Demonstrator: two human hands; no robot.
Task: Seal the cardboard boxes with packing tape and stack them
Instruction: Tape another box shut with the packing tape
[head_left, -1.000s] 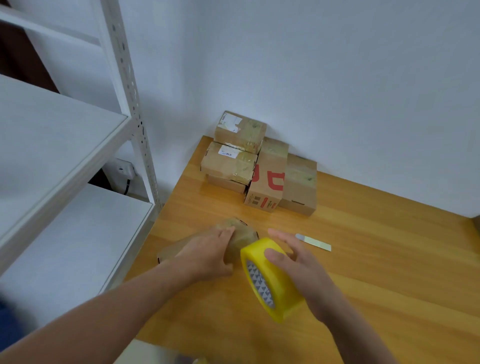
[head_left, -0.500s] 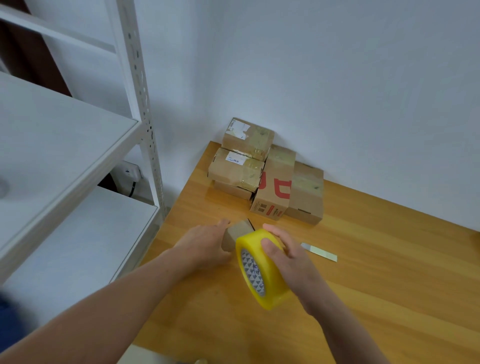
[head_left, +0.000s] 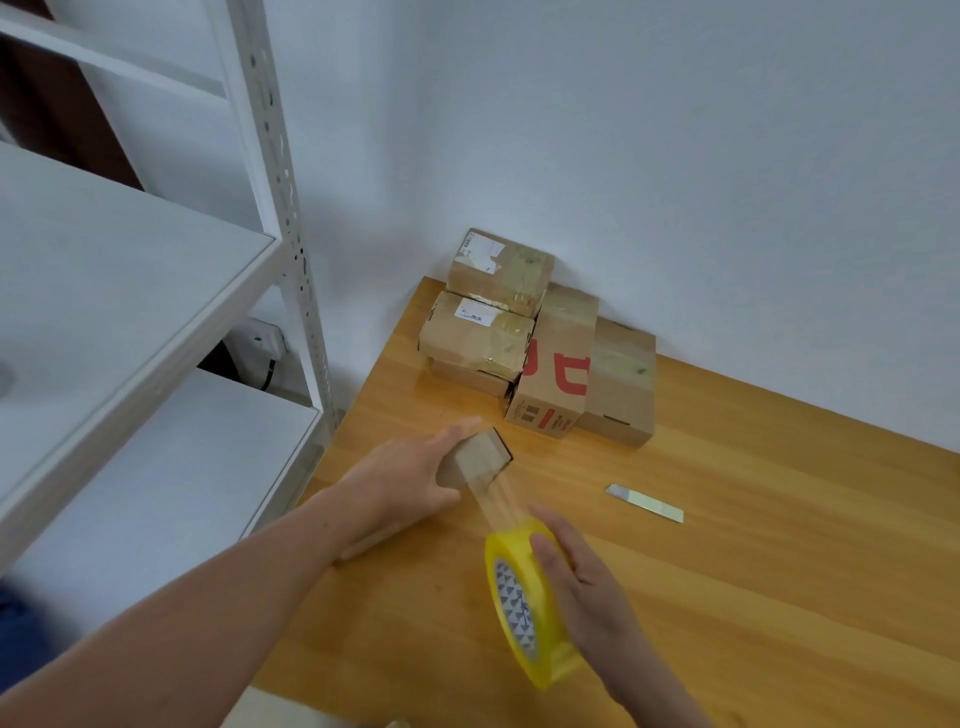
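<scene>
The left fingers (head_left: 460, 432) gripped a small box (head_left: 480, 457) on the desk (head_left: 753, 597), near its left edge. The right fingers (head_left: 545, 553) curled round the roll (head_left: 524, 623). If the box slipped, the tight strip (head_left: 500, 501) could twist or stick crooked. The box was brown and plain.

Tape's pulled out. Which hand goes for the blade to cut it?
Probably the right hand: the blade lies on its side, though it must first drop the tape roll. The left hand holds the box and would cross the stretched tape.
</scene>
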